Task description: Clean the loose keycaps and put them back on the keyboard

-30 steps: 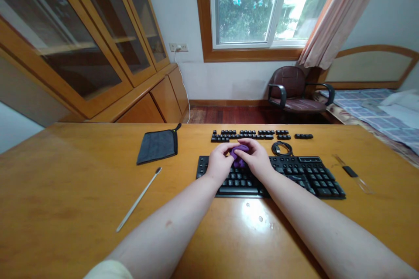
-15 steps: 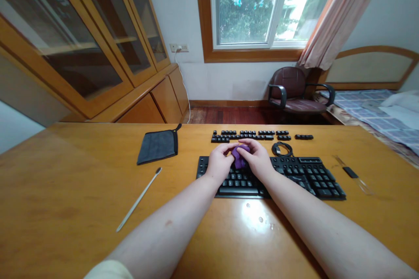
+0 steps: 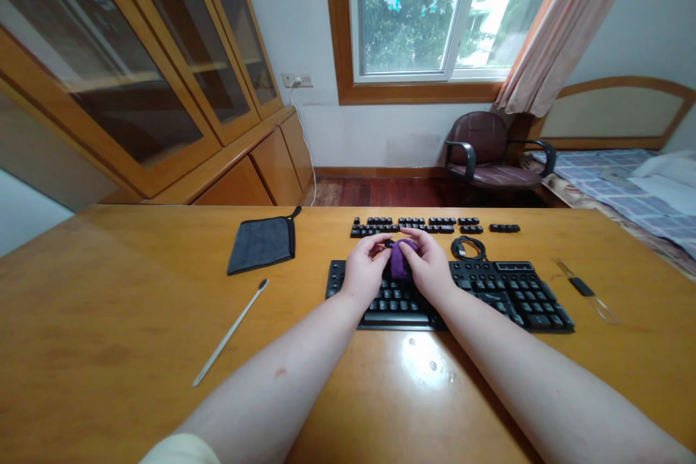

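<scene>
Both hands are close together above the black keyboard (image 3: 394, 319), which has some bare key positions in its upper rows. Between finger and thumb, my left hand (image 3: 367, 264) pinches a small black keycap (image 3: 389, 243). My right hand (image 3: 432, 264) is closed on a bunched purple cloth (image 3: 401, 261), pressed against the keycap's side. Removed keycaps (image 3: 402, 226) lie in short rows behind the keyboard. A coiled black USB cable (image 3: 468, 248) rests between those rows and the keyboard.
On the desk's left lie a dark grey cloth pouch (image 3: 262, 244) and a long white-handled brush (image 3: 231, 333). A wire keycap puller (image 3: 584, 288) sits right of the keyboard. Beyond the desk stand a maroon armchair (image 3: 481, 145) and a glass-door cabinet (image 3: 217, 134).
My left fingers have drawn slightly away from the cloth, and the black keycap now shows between them. The purple cloth has shifted in my right hand. The other things stay where they were.
</scene>
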`<move>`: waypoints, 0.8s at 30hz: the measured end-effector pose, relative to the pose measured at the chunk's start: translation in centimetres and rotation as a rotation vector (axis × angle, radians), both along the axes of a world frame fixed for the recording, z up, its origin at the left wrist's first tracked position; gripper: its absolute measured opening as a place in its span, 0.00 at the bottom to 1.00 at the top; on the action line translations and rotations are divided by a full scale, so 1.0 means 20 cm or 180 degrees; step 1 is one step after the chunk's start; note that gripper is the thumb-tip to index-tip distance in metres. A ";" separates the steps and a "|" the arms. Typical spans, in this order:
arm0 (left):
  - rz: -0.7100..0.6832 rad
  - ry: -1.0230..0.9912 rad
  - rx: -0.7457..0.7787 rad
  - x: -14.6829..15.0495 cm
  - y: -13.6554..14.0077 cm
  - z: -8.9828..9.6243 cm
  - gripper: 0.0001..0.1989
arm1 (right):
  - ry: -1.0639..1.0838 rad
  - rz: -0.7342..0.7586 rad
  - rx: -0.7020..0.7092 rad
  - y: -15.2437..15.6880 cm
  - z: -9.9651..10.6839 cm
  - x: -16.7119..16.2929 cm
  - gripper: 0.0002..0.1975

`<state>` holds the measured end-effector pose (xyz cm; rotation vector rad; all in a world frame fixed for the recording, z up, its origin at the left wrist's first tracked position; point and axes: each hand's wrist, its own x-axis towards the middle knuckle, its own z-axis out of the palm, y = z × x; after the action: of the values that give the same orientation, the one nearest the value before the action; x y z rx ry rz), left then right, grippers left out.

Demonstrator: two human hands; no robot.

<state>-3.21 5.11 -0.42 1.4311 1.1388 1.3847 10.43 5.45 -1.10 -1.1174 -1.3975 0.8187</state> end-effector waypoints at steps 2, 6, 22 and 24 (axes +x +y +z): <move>0.0028 -0.0064 -0.0075 0.00 0.00 0.00 0.14 | 0.0030 -0.0083 -0.0003 0.00 0.00 0.00 0.14; -0.0053 -0.0118 -0.0111 0.00 0.00 0.00 0.16 | 0.0192 -0.0022 -0.0087 0.00 0.01 0.01 0.08; -0.0274 -0.0354 -0.0023 0.02 -0.01 0.00 0.11 | -0.0625 0.0072 0.0297 -0.04 0.07 -0.01 0.12; -0.0254 -0.0423 -0.0055 0.01 -0.01 0.01 0.11 | -0.0712 0.0020 0.0348 -0.04 0.07 -0.01 0.12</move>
<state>-2.95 4.89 -0.18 1.3371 0.9959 1.3891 10.30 4.70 0.38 -1.1464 -1.6118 0.6277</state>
